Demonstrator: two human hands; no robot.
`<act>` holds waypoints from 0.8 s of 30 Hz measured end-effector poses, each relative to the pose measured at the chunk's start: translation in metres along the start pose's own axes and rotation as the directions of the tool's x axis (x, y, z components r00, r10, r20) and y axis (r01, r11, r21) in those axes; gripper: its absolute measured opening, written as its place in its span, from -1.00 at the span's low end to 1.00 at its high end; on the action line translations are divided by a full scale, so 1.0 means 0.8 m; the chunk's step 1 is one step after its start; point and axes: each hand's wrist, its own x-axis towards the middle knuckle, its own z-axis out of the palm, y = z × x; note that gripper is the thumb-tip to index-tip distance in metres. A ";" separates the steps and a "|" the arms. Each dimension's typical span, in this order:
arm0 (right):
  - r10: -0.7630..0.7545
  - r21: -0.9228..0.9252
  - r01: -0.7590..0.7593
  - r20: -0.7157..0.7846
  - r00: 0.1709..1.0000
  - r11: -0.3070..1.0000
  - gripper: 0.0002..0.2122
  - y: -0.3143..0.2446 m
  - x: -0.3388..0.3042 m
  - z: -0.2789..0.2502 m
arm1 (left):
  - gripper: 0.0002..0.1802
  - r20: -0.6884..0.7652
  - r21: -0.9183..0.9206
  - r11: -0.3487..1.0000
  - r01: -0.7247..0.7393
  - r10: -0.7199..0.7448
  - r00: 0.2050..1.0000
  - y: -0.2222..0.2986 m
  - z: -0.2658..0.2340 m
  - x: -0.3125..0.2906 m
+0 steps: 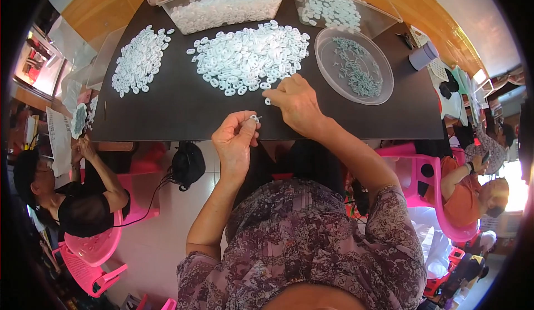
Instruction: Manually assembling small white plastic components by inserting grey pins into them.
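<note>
In my left hand, thumb and fingers pinch a small white oval plastic piece just above the table's near edge. A thin greyish pin appears to stick out of it toward the right. My right hand is over the table at the near edge of a large pile of white two-holed oval pieces, its fingers bent together. One loose white oval piece shows right by its fingertips. Whether those fingers hold anything is hidden. A round clear tray with small grey-green pins lies to the right.
A smaller pile of white pieces lies at left on the dark table. Clear plastic bins stand at the back. Pliers and a purple-lidded jar are at right. People sit on pink chairs at both sides.
</note>
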 end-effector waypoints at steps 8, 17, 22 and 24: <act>-0.030 -0.059 0.036 0.098 0.995 0.998 -0.85 -0.006 0.003 -0.002 | -0.85 -0.010 -0.014 1.000 0.000 0.000 1.000 0.000 -0.001 0.000; 0.508 0.790 -0.560 0.386 0.770 0.249 -0.86 -0.024 -0.015 -0.015 | -0.80 0.005 -0.058 0.998 -0.026 0.026 1.000 0.005 0.006 -0.004; 0.533 0.783 -0.615 0.484 0.695 0.090 -0.86 -0.029 -0.015 -0.028 | -0.80 0.013 -0.073 0.997 0.018 -0.017 1.000 0.012 0.014 -0.011; 0.533 0.795 -0.606 0.501 0.682 0.029 -0.86 -0.030 -0.017 -0.029 | -0.81 0.020 -0.063 0.998 0.024 -0.022 1.000 0.013 0.017 -0.013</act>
